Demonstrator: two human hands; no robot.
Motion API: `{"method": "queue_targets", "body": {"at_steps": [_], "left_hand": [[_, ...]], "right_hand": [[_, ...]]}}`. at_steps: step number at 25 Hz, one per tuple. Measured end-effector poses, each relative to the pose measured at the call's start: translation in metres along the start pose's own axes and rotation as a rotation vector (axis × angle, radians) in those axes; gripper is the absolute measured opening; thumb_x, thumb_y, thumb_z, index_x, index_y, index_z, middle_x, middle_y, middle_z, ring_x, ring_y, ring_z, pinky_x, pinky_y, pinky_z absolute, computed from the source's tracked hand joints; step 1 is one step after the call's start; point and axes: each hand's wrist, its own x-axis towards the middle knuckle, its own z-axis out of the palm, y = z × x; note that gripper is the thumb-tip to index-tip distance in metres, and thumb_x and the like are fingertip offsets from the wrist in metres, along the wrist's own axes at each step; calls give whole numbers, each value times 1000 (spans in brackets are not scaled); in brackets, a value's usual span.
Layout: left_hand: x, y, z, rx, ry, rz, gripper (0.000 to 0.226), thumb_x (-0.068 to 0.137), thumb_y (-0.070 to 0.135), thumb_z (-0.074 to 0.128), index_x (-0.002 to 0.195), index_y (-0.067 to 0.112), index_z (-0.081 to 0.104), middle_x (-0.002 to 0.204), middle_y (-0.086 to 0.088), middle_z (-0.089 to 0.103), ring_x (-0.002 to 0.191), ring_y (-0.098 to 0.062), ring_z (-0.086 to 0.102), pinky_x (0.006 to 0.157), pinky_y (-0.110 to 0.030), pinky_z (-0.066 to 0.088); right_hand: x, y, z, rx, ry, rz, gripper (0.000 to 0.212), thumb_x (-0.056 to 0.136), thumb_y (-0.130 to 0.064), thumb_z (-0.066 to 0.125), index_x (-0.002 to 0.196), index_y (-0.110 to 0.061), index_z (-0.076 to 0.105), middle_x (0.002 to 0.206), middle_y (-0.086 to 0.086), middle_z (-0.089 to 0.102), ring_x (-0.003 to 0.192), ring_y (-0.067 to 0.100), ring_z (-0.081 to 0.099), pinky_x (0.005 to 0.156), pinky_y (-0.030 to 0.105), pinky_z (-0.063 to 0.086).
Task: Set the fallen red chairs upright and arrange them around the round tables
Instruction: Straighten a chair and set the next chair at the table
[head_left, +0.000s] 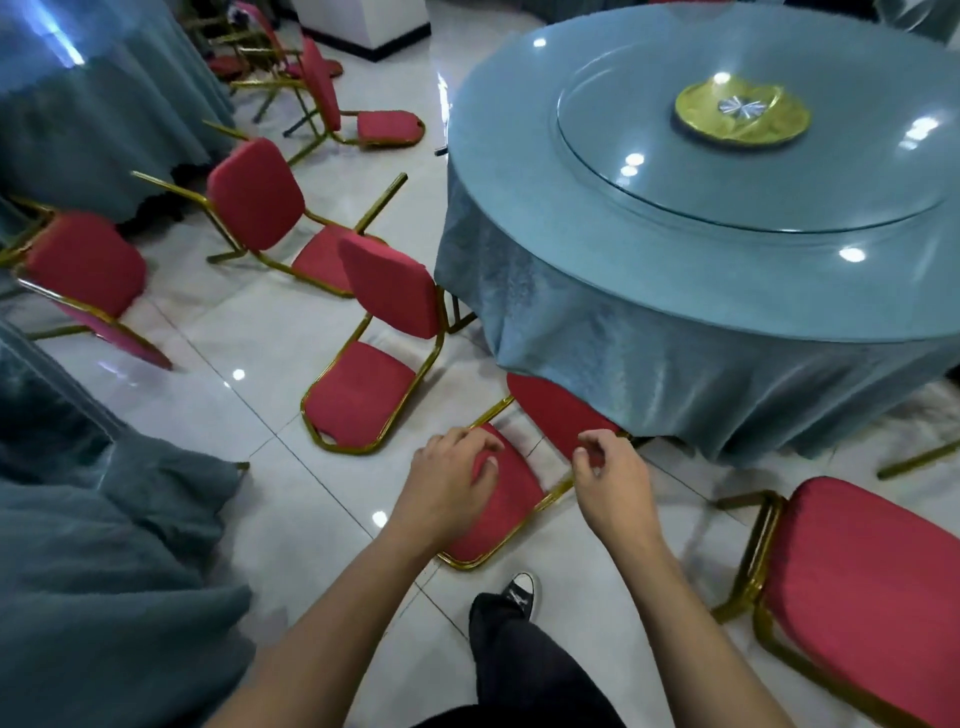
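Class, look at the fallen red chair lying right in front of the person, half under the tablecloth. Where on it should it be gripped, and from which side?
Probably the gold frame rail along the near edge of the fallen chair, taken from the open floor side. Its far cushion is tucked under the tablecloth, so that end is blocked. The left hand and right hand hover over it with curled fingers; whether they touch is unclear.

banquet hall | round table (675, 291) with glass turntable (753, 171) | red chairs (363, 395) | tiled floor (291, 499)
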Motion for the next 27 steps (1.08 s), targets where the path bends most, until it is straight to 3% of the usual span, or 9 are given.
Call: {"method": "queue_targets", "body": {"at_steps": [4,10,13,17,20,27], "left_hand": [[66,-22,-22,80,-104,36,23,101,30,47,120,31,60,121,8,59,114,-16,51,103,-40,39],[143,-74,-57,112,-136,74,23,101,30,47,119,32,60,121,10,58,114,-12,49,97,-31,38],[178,-102,-60,100,-227,150,22,100,26,50,118,29,62,119,7,59,113,-16,52,99,-38,42],[224,-155,-50,133,-359,337,22,98,23,51,117,27,62,119,9,57,110,-14,51,100,-36,41],[256,-216,-18,180,-441,419,26,97,22,51,120,24,61,121,6,56,110,-15,51,100,-38,42],[296,-415,163,221,-583,313,35,95,18,54,129,22,56,126,-1,57,111,-23,53,99,-43,45]], "right_hand": [[64,-20,33,59,10,112,24,94,-23,57,116,-20,67,113,7,65,105,28,62,98,47,47],[120,-58,76,43,8,185,27,93,-23,56,118,-20,66,113,8,64,106,30,62,98,48,47],[131,-63,96,61,89,291,27,94,-24,56,118,-20,66,114,8,64,107,29,62,98,47,47],[123,-56,145,78,254,493,28,96,-24,55,120,-16,65,116,9,66,108,28,62,97,47,48],[108,-37,215,98,307,645,27,97,-23,55,119,-13,66,113,12,66,106,29,63,95,47,49],[94,86,437,124,194,782,25,96,-23,59,121,-20,62,112,6,64,103,20,63,81,30,44]]}}
